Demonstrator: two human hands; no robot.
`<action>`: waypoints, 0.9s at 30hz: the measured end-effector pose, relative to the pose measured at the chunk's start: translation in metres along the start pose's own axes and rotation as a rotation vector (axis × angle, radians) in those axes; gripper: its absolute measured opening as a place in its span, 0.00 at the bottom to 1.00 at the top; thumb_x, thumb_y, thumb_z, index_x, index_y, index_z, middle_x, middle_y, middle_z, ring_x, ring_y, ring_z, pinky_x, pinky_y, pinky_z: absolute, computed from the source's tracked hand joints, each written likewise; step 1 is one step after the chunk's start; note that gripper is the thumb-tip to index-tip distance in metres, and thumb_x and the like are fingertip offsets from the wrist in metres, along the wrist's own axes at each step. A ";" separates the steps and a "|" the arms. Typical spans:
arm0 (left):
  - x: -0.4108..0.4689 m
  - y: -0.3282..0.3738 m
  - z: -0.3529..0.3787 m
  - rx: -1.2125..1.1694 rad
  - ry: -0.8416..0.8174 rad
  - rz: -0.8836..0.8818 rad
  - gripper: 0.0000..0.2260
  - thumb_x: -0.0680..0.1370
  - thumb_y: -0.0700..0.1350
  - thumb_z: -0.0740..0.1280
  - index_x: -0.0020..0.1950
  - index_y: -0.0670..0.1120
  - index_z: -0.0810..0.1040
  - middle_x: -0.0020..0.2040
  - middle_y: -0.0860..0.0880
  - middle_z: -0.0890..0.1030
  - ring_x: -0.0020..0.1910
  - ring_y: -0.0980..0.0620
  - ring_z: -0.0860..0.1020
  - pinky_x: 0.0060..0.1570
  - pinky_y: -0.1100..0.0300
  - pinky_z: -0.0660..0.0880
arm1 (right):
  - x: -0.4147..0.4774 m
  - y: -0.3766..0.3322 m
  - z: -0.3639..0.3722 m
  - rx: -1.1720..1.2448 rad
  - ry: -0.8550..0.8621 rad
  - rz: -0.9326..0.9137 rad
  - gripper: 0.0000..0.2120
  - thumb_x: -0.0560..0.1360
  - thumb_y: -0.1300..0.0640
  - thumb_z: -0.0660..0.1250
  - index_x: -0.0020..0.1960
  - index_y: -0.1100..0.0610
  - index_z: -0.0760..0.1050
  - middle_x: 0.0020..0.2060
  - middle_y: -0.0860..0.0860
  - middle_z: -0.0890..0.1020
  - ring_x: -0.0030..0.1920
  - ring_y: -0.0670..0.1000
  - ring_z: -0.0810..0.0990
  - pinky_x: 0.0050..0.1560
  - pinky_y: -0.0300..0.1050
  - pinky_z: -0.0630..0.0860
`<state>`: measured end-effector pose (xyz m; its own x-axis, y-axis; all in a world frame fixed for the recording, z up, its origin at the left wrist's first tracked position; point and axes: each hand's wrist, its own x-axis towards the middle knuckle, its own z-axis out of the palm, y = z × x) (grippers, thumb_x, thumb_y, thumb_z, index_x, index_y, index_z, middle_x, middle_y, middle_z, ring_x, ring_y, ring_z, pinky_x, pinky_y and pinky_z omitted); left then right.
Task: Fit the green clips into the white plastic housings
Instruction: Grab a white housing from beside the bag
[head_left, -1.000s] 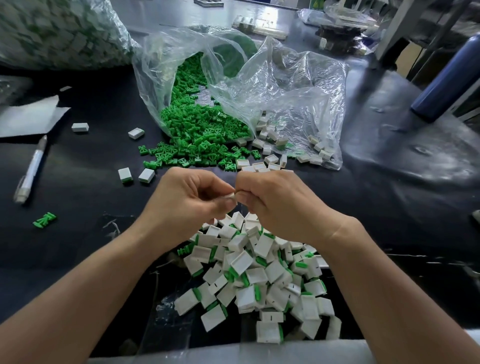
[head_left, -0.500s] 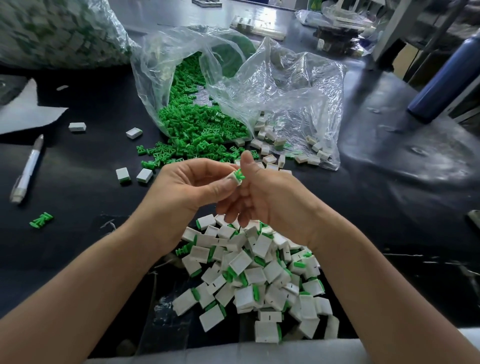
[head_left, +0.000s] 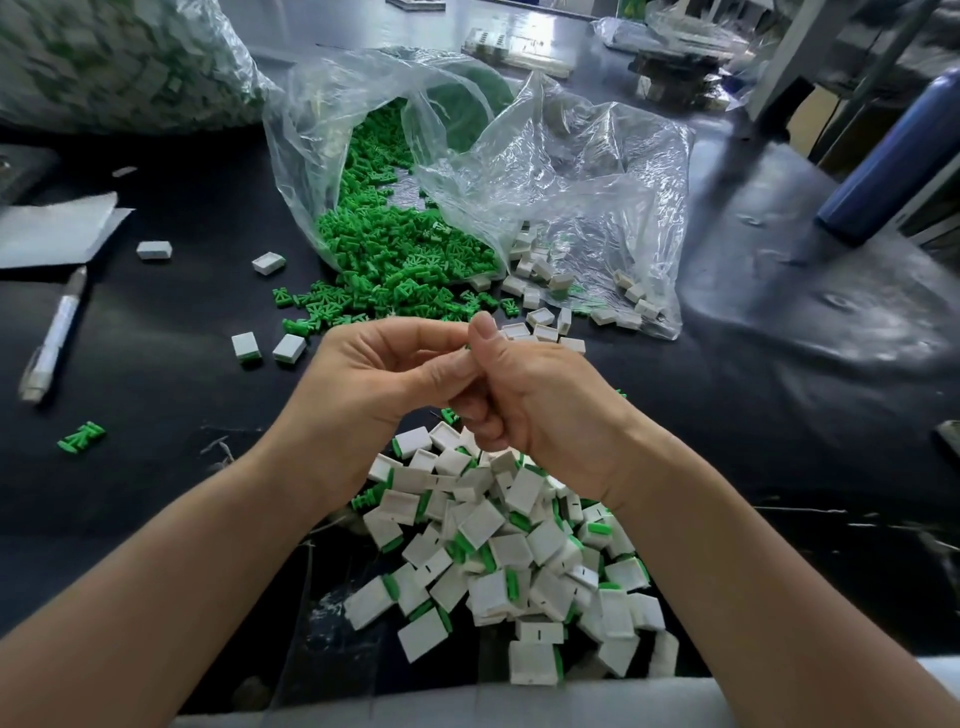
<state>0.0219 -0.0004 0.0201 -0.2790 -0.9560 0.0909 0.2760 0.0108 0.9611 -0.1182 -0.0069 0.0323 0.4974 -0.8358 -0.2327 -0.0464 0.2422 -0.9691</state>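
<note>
So from the head cam, both hands are up together over the dark table (head_left: 156, 426), fingertips pressed into each other: the left hand (head_left: 363, 395) curls in from the left and the right hand (head_left: 540, 395) meets it with the thumb sticking up. Whatever piece they're pinching is pretty much hidden between the fingers, so can't tell if it's a clip, a housing or both. Right under the wrists sits a big heap of assembled housings (head_left: 509, 551), white blocks with green edges showing. Further back a clear plastic bag (head_left: 571, 171) lies open on its side, with the green clips (head_left: 405, 254) spilling out of its left mouth onto the table, and the empty white housings (head_left: 540, 270) scattered at its right side, some just beyond the knuckles. A few stray white pieces lie left of the hands, a pen (head_left: 52, 338) sits far left, and a blue bottle (head_left: 893, 156) stands at the right edge
</note>
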 end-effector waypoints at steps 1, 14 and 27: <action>0.000 0.000 0.000 0.001 -0.001 -0.001 0.13 0.66 0.41 0.69 0.46 0.34 0.80 0.31 0.38 0.78 0.32 0.39 0.76 0.38 0.46 0.78 | 0.001 0.000 0.000 -0.009 -0.001 -0.003 0.26 0.66 0.39 0.55 0.44 0.63 0.72 0.27 0.47 0.70 0.28 0.45 0.65 0.30 0.37 0.64; 0.002 0.002 -0.001 -0.003 -0.012 -0.024 0.08 0.68 0.38 0.66 0.42 0.37 0.83 0.33 0.37 0.81 0.31 0.40 0.80 0.36 0.56 0.78 | -0.002 -0.003 -0.005 -0.079 -0.006 0.005 0.22 0.65 0.38 0.56 0.38 0.58 0.70 0.25 0.47 0.73 0.27 0.44 0.68 0.29 0.36 0.63; 0.001 0.004 0.000 0.025 -0.011 -0.021 0.09 0.67 0.37 0.64 0.43 0.36 0.81 0.33 0.40 0.82 0.30 0.46 0.81 0.34 0.60 0.78 | -0.002 -0.002 -0.006 -0.124 -0.030 -0.023 0.21 0.66 0.38 0.57 0.38 0.56 0.74 0.26 0.45 0.74 0.26 0.43 0.69 0.28 0.35 0.64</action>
<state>0.0228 -0.0015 0.0236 -0.2941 -0.9529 0.0736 0.2472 -0.0014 0.9690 -0.1248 -0.0086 0.0344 0.5247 -0.8250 -0.2099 -0.1410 0.1589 -0.9772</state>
